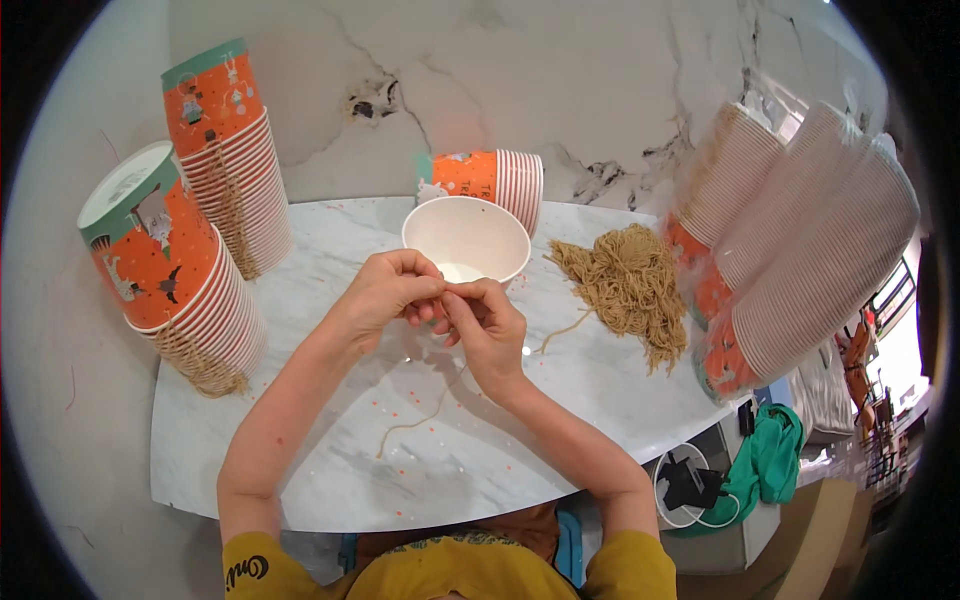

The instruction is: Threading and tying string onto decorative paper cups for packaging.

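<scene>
An open white paper bucket (466,232) lies tipped with its mouth toward me. At its near rim my left hand (384,297) and my right hand (488,325) meet, fingertips pinched together. From between them a thin tan string (412,425) trails down onto the table. Both hands are closed on this string, though its end is hidden by the fingers. Whether the fingertips also grip the bucket's rim, I cannot tell. To the right of my right hand lies a loose heap of tan strings (632,290), one strand straying toward me.
A curved marble-patterned table (330,490) carries orange bits. Behind the bucket lies a short stack of orange buckets (490,180). Two tall bucket stacks with strings, the nearer (165,240) and farther (225,150), stand left. Plastic-wrapped bucket stacks (800,220) stand right, above a green cloth (770,455).
</scene>
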Demonstrator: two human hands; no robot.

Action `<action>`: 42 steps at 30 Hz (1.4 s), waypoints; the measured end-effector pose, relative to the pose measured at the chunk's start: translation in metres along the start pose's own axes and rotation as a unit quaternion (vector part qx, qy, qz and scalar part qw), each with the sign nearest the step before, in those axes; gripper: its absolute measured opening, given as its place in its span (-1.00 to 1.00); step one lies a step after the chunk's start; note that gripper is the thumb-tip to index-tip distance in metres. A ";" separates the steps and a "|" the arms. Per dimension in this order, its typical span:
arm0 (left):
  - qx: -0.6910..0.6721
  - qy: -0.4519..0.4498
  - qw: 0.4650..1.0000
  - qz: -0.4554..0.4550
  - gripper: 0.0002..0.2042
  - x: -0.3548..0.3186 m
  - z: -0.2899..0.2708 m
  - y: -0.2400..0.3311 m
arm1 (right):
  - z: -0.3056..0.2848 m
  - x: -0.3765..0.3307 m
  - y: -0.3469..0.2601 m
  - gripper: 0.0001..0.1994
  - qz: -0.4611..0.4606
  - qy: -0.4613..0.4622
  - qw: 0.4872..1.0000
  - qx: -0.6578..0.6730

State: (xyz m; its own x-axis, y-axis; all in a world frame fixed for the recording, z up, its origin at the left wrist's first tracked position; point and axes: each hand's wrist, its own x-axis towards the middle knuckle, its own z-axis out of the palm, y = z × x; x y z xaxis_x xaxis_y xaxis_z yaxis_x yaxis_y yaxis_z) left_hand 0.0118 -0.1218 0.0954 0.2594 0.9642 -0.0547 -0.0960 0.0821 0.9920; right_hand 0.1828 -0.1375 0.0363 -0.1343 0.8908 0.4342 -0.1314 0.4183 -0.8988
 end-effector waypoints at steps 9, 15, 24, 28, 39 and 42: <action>-0.086 -0.009 0.996 -0.015 -0.94 0.009 -0.022 -0.001 | 0.008 0.008 -0.016 -0.79 -0.026 -0.006 1.000 0.010; -0.112 -0.025 0.992 -0.053 -0.95 0.014 -0.020 -0.007 | -0.003 -0.004 0.000 -0.79 0.059 0.015 0.998 0.014; -0.124 -0.038 0.990 -0.052 -0.94 0.016 -0.013 -0.012 | 0.005 0.008 -0.001 -0.90 -0.026 0.028 0.999 0.003; -0.133 -0.031 0.989 -0.051 -0.94 0.015 -0.014 -0.013 | 0.008 0.016 0.001 -0.91 -0.070 0.018 0.997 -0.027; -0.135 0.008 0.990 -0.047 -0.99 0.012 -0.021 -0.008 | 0.010 0.040 -0.019 -0.93 -0.260 -0.017 0.914 -0.312; -0.134 0.004 0.990 -0.044 -0.98 0.013 -0.024 -0.010 | 0.010 0.046 -0.020 -0.93 -0.286 -0.029 0.887 -0.362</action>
State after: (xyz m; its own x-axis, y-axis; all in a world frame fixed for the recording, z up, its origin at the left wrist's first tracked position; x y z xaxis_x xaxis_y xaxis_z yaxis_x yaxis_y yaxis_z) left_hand -0.0065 -0.1040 0.0825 0.2699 0.9524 -0.1418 -0.3248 0.2287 0.9177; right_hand 0.1696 -0.1072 0.0750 -0.3031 0.4950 0.8143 0.4686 0.8215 -0.3250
